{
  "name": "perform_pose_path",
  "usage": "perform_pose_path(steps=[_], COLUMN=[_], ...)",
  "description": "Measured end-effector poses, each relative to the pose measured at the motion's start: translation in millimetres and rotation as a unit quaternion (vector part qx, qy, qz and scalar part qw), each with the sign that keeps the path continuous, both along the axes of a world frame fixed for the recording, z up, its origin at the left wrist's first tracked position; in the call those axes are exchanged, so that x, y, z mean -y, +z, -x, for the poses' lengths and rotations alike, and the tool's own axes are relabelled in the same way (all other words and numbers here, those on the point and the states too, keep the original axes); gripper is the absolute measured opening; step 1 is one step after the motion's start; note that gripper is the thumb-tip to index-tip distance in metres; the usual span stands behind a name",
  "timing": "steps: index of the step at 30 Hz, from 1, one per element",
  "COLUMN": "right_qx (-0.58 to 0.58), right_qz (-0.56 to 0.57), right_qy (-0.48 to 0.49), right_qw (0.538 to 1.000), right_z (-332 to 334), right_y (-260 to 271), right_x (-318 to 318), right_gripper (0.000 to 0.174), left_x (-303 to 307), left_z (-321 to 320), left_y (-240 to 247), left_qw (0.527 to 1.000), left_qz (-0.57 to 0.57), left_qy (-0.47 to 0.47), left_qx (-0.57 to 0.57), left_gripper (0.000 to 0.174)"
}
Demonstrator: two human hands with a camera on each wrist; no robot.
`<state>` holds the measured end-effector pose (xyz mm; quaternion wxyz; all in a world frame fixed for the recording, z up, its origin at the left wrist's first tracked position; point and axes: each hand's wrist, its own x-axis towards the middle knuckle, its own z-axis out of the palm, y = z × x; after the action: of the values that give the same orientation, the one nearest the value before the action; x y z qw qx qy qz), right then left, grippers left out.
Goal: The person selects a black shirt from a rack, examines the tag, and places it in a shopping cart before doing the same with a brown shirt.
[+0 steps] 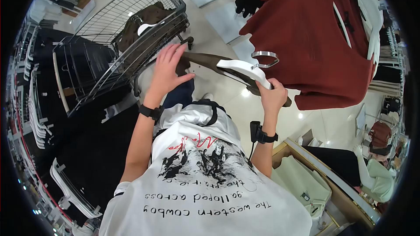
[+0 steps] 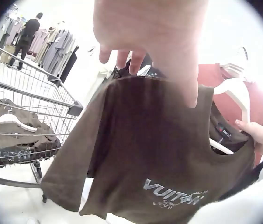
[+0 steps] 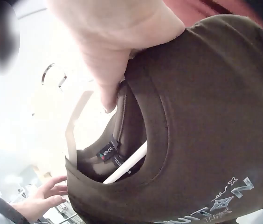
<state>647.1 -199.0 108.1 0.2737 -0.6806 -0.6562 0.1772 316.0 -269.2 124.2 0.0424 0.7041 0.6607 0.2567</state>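
Observation:
A dark brown T-shirt (image 1: 199, 59) with a printed chest (image 2: 141, 140) hangs on a white hanger (image 1: 245, 67), whose silver hook points up. My right hand (image 1: 273, 97) pinches the shirt and hanger at one shoulder, beside the neckline (image 3: 157, 121). At the other shoulder is my left hand (image 1: 168, 70), fingers extended and thumb spread; in the left wrist view this hand (image 2: 152, 32) lies over the sleeve side, and whether it touches the cloth I cannot tell. The neck label (image 3: 108, 151) shows inside the collar.
A wire shopping cart (image 1: 131, 0) holding brown garments (image 1: 144, 22) stands at the front left. Red tops (image 1: 302, 39) hang at the right. Black clothes on white hangers (image 1: 39, 113) line the left, and a light green garment (image 1: 302, 183) lies at the lower right. A person (image 2: 26, 37) stands beyond the cart.

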Motion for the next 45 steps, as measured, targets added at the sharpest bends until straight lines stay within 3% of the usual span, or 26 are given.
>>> perform_pose_path(steps=[5, 7, 9, 15, 17, 19, 23, 30, 32, 36, 40, 44, 45], right_qx=[-0.009, 0.000, -0.001, -0.094, -0.077, 0.017, -0.232, -0.361, -0.378, -0.394, -0.439, -0.473, -0.479], right_qz=[-0.060, -0.069, -0.087, -0.084, -0.134, -0.154, -0.047, -0.121, -0.122, -0.136, -0.127, -0.168, -0.179], right_qy=[0.036, 0.038, 0.028, 0.039, 0.043, 0.046, 0.045, -0.008, 0.003, -0.066, 0.010, 0.049, 0.047], right_qw=[0.998, 0.997, 0.996, 0.991, 0.987, 0.987, 0.970, 0.925, 0.918, 0.907, 0.889, 0.863, 0.858], right_z=[40, 58, 76, 97, 97, 85, 60, 66, 65, 78, 88, 93, 95], right_y=[17, 33, 48, 120, 151, 170, 183, 157, 156, 143, 143, 155, 158], right_x=[-8, -11, -17, -41, -42, -39, -19, -12, -27, -73, -150, -222, -240], right_gripper=[0.031, 0.029, 0.028, 0.029, 0.030, 0.031, 0.031, 0.042, 0.046, 0.049, 0.050, 0.043, 0.041], left_x=[-42, -63, -80, -144, -166, -186, -228, -298, -317, -363, -420, -483, -497], left_z=[23, 42, 59, 85, 91, 98, 118, 103, 99, 100, 103, 104, 99], left_y=[-7, -9, -2, 45, 57, 64, 63, 78, 84, 94, 105, 148, 167], left_qw=[0.996, 0.990, 0.993, 0.971, 0.956, 0.952, 0.951, 0.924, 0.928, 0.939, 0.947, 0.962, 0.964], left_qz=[-0.043, -0.085, -0.054, -0.194, -0.235, -0.242, -0.220, -0.185, -0.172, -0.137, -0.164, -0.214, -0.192], left_qy=[-0.076, -0.098, -0.090, -0.136, -0.165, -0.169, -0.169, -0.217, -0.223, -0.234, -0.197, -0.141, -0.134], left_qx=[0.034, 0.059, 0.055, 0.033, 0.060, 0.084, 0.139, 0.253, 0.245, 0.212, 0.194, 0.092, 0.126], left_gripper=[0.063, 0.040, 0.038, 0.035, 0.033, 0.028, 0.020, 0.017, 0.017, 0.020, 0.026, 0.030, 0.026])
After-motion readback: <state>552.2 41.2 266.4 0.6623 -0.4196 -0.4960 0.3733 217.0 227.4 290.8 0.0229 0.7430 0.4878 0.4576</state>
